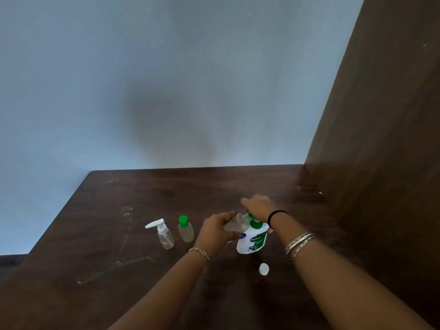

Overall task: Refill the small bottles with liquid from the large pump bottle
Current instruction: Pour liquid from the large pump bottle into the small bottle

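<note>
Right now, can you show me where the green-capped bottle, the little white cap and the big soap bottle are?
green-capped bottle [186, 232]: head view, on its clear body.
little white cap [263, 269]: head view, on its top, lying on the table.
big soap bottle [252, 239]: head view, on its white and green label.

A plain home room: scratched dark wooden table against bare pale-blue wall, brown wooden panel.

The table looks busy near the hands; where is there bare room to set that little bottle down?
Bare wood lies behind the bottles toward the wall, and left of the small pump bottle. It is crowded between the green-capped bottle, the Dettol pump bottle and the white cap.
</note>
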